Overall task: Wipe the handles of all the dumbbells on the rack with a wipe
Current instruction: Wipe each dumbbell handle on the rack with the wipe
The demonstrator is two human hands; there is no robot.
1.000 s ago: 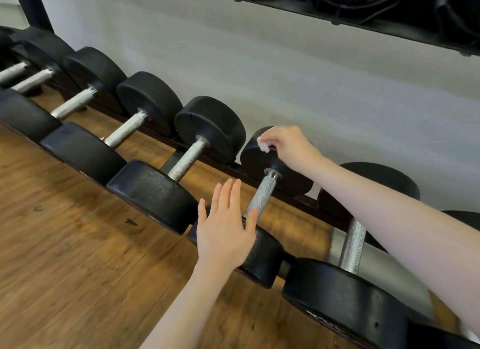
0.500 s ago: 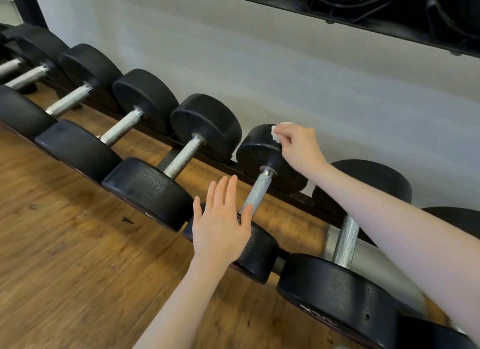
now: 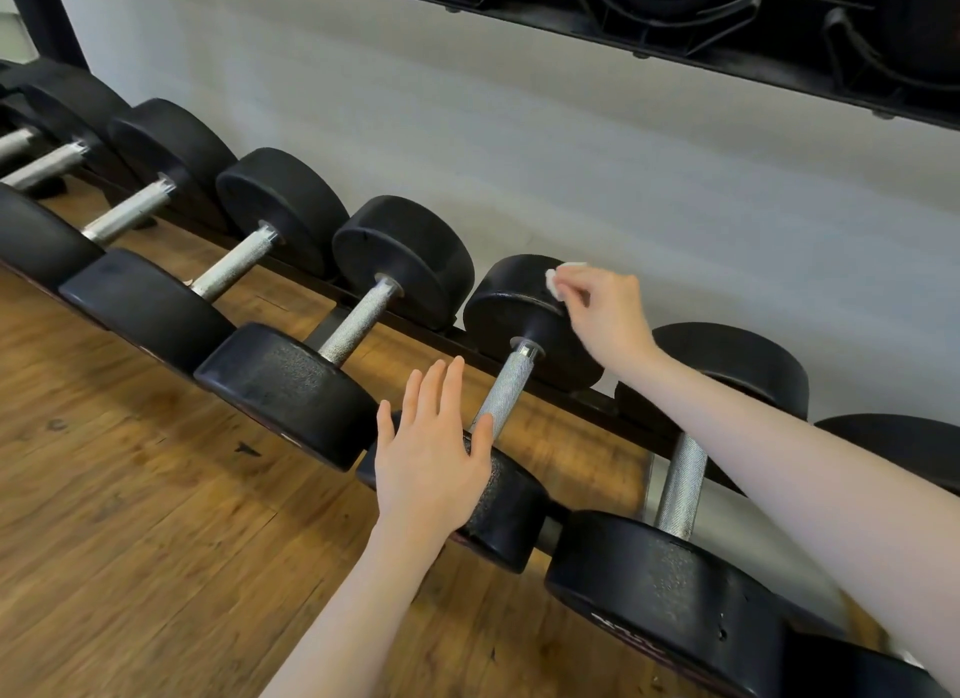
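Dumbbells lie side by side along a rack (image 3: pixel 597 401), each with a knurled steel handle running from a near black head up and away to a far head by the wall (image 3: pixel 623 152). Right hand (image 3: pixel 605 313) pinches a small white wipe (image 3: pixel 555 282) between thumb and fingertips, held at the top edge of the far head (image 3: pixel 524 308) of the middle dumbbell; whether the wipe touches the rubber cannot be told. Left hand (image 3: pixel 431 458) is spread, fingers straight and together, palm down over the near head (image 3: pixel 506 510) of the same dumbbell, thumb just beside the lower end of its handle (image 3: pixel 506 391). That handle lies between the two hands, its long axis rising from lower left to upper right in the head view, bare along its whole visible length. The wipe sits just beyond the handle's upper end, so the right hand is the nearer for wiping; the likely next move is a short drop toward the camera onto the collar, then a stroke down the axis toward the left hand. Other handles extend to the left (image 3: pixel 353 328) and one to the right (image 3: pixel 680 484), partly crossed by the right forearm. Floorboards (image 3: pixel 130 515) show beneath the rack.
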